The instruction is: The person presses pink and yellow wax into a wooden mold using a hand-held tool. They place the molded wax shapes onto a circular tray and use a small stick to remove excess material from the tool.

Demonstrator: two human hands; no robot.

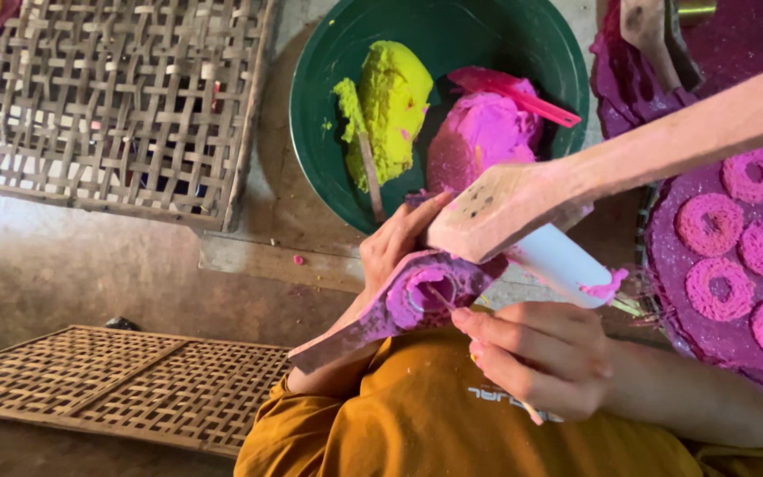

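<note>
Right hand [540,358], fingers pinched shut on a thin stick; left hand [396,243] clasps the pink-smeared paddle mould [417,296] above the lap, its ring of dough likely soft, sticky, fragile — best held by the stiff handle.

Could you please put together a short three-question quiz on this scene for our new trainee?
1. True or false: the green bowl holds yellow dough and pink dough.
2. What shape are the pink pieces on the purple tray: A balls, B rings, C strips?
3. What does the left hand hold?

Key:
1. True.
2. B, rings.
3. A dough-coated paddle mould; the right hand works at it with a thin stick, too small to make out clearly.
</note>
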